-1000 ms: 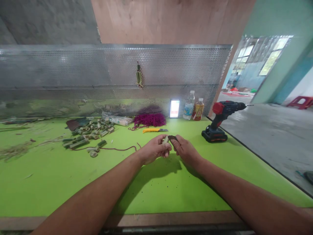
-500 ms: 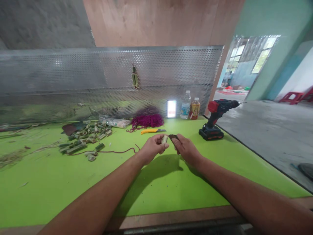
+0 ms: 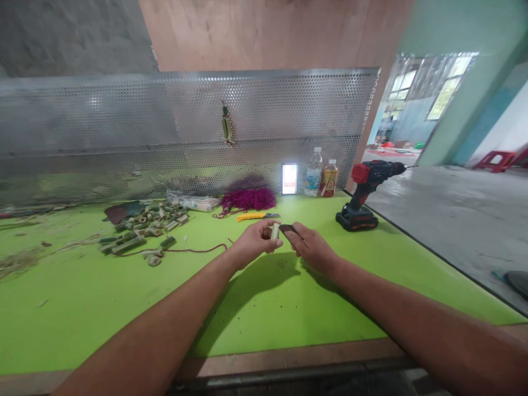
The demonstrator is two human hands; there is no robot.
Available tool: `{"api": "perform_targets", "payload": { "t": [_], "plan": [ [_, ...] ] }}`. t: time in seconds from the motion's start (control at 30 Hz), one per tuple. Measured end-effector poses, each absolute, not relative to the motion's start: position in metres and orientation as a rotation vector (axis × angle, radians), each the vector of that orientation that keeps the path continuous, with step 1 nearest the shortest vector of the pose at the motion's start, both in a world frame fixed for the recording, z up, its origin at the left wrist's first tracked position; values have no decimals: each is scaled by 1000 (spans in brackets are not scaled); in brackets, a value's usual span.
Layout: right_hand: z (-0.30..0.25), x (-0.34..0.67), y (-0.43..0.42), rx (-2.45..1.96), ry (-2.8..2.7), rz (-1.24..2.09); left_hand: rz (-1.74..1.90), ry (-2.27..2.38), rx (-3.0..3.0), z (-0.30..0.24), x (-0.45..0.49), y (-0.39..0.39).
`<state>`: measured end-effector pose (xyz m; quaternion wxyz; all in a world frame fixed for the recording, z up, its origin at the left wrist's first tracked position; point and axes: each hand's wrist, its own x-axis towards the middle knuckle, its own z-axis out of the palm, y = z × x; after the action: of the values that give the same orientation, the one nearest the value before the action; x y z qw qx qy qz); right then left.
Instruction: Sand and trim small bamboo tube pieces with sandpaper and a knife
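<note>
My left hand (image 3: pixel 259 237) pinches a short, pale bamboo piece (image 3: pixel 275 231) upright between thumb and fingers. Closed around a small dark strip that looks like sandpaper (image 3: pixel 285 228), my right hand (image 3: pixel 310 245) brings its tip against or very close to the bamboo's upper end. Both hands are above the green tabletop (image 3: pixel 264 313), over their own shadow. Just behind them lies a utility knife (image 3: pixel 251 217) with a yellow handle. A dark red cord (image 3: pixel 193 251) runs along the table left of my left hand.
Left is a pile of cut bamboo pieces (image 3: pixel 154 220). Purple yarn (image 3: pixel 249 199) and a bag of sticks (image 3: pixel 196 202) lie behind. Two bottles (image 3: pixel 313 176) and a lit screen (image 3: pixel 289 179) stand by the perforated panel (image 3: pixel 264 121). A cordless drill (image 3: pixel 361 195) stands right.
The bamboo piece and the dark strip have shifted slightly left, and the strip's tip now sits closer to the bamboo. The view has tilted down a little.
</note>
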<state>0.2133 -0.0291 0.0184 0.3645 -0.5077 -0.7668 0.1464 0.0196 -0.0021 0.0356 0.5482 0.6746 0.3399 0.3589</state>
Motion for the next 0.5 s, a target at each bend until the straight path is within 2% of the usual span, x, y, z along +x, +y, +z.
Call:
{"api": "perform_targets", "payload": {
  "t": [0.23,0.5],
  "plan": [
    [19,219,-27,-1312,-1895,371,978,673,1502,39,19,-4],
    [21,210,-35,-1274,-2040,234,901,677,1624,30,26,-4]
  ]
}}
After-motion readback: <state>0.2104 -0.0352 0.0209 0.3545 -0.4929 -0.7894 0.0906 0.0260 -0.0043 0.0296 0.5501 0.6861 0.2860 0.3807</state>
